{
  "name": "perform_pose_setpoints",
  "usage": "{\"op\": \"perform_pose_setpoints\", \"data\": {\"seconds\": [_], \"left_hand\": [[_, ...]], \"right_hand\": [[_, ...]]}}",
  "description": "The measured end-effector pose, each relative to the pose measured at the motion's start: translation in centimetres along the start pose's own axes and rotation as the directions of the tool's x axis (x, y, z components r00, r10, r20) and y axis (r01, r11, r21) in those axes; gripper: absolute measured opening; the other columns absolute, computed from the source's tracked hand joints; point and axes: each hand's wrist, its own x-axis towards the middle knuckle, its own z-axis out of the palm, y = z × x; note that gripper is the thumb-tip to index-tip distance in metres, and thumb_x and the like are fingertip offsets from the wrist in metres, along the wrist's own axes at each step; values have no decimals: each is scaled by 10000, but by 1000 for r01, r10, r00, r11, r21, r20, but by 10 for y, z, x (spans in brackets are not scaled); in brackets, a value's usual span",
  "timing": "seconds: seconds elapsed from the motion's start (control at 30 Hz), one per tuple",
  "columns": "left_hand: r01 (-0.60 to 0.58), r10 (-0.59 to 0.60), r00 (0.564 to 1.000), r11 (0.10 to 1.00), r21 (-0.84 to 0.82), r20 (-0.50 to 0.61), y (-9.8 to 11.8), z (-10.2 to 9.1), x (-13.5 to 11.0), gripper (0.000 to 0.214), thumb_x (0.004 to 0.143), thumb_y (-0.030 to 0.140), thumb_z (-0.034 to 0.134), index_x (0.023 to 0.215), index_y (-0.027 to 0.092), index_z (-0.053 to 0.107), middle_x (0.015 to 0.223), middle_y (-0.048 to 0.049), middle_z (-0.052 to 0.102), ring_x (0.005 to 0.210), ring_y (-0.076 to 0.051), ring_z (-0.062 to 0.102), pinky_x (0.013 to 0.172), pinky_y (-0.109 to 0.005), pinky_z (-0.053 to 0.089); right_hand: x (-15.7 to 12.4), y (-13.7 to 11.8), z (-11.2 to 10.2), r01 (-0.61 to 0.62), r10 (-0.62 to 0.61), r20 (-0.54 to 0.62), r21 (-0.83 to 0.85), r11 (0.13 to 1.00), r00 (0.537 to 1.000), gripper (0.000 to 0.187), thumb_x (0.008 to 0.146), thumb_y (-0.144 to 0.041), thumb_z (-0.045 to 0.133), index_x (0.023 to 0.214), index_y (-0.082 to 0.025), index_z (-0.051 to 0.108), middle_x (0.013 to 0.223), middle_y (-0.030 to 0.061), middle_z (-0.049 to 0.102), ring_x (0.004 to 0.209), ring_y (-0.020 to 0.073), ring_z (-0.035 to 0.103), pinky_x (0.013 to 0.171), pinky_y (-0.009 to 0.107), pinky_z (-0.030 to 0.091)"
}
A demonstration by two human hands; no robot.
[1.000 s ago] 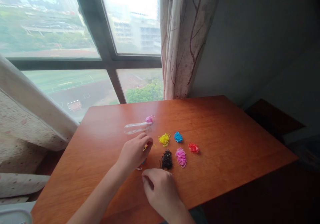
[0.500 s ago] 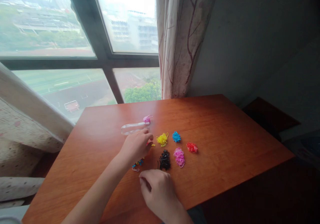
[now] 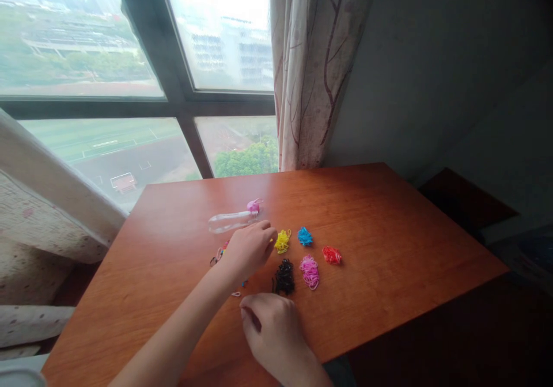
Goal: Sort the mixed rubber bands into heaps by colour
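Observation:
Small rubber bands lie sorted by colour on the wooden table (image 3: 389, 226): a yellow pile (image 3: 283, 241), a blue pile (image 3: 305, 236), a red pile (image 3: 332, 255), a pink pile (image 3: 310, 271) and a black pile (image 3: 285, 276). My left hand (image 3: 248, 249) reaches to the yellow pile with its fingertips pinched together at the pile's left edge; what they hold is hidden. Mixed loose bands (image 3: 218, 254) show to the left of that hand. My right hand (image 3: 272, 332) rests curled on the table just in front of the black pile.
A clear bottle with a pink cap (image 3: 231, 220) lies on its side behind my left hand. A patterned curtain (image 3: 311, 70) hangs at the table's far edge beside the window. Cushions (image 3: 34, 226) lie off the left side, dark furniture (image 3: 466, 203) to the right.
My left hand has moved right and slightly away from me, from the mixed bands to the yellow pile, uncovering loose bands on its left. My right hand has stayed put.

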Motion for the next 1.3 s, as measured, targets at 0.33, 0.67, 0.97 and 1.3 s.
{"op": "perform_pose_setpoints", "data": {"seconds": [0.33,0.67,0.97,1.3], "left_hand": [[12,-16,998,998,-56,-58,-2,1,4,161,899,208,527,915,227,686,904,-40,662,718,-154,633,579,-235,397],[152,-196,959,966,-210,-205,-31,-16,-68,198,920,303,504,899,234,689,916,-21,703,700,-139,634,622,-232,437],[275,-352,912,905,-324,-211,-44,21,-132,192,924,310,498,938,231,673,797,14,694,625,-121,602,609,-217,464],[319,-379,909,901,-295,-174,-40,24,-135,190,912,305,489,933,254,671,852,12,718,715,-149,675,645,-230,501]], "right_hand": [[0,-1,-2,1,-1,0,10,1000,1000,180,844,-99,548,879,-237,659,813,-10,717,759,158,673,694,214,419],[-2,-2,0,-11,10,-10,-27,1000,1000,176,841,-95,516,812,-234,620,754,-11,684,723,160,648,648,236,380],[2,-9,7,-80,73,-47,-172,982,996,167,874,-88,543,922,-232,611,779,2,692,710,178,668,620,245,391],[30,-27,10,-238,272,17,-436,868,962,210,887,-57,559,1046,-191,591,821,80,724,724,258,718,566,284,450]]}}
